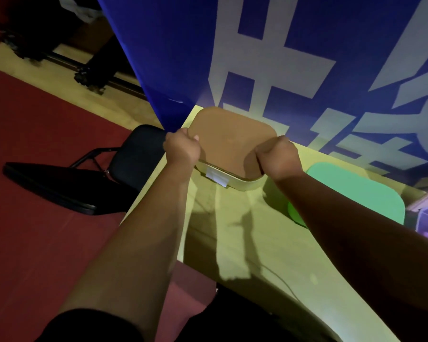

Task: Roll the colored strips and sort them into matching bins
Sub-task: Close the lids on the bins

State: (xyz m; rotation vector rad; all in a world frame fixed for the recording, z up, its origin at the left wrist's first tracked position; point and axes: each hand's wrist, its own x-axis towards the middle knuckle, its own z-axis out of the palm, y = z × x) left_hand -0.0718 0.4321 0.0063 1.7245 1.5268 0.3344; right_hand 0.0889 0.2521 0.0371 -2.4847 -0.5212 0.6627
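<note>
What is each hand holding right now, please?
Left hand: fingers grip the brown lid at its left edge.
Right hand: fingers grip the same lid at its right edge.

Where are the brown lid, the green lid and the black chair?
brown lid (229, 141): head view, middle of its top.
green lid (361, 191): head view, middle of its top.
black chair (136, 156): head view, its rounded pad.

We are stretching both arms forward, with the bare left forearm (143, 230) and right forearm (344, 230) running up from the lower corners and drawing closer at the wrists. We are curling our left hand (182, 146) into a fist, thumb lying on top, gripping the left edge of the brown lid (230, 139). We are clenching our right hand (277, 156) on its near right edge. A dark sleeve (97, 327) is covering our left upper arm.
</note>
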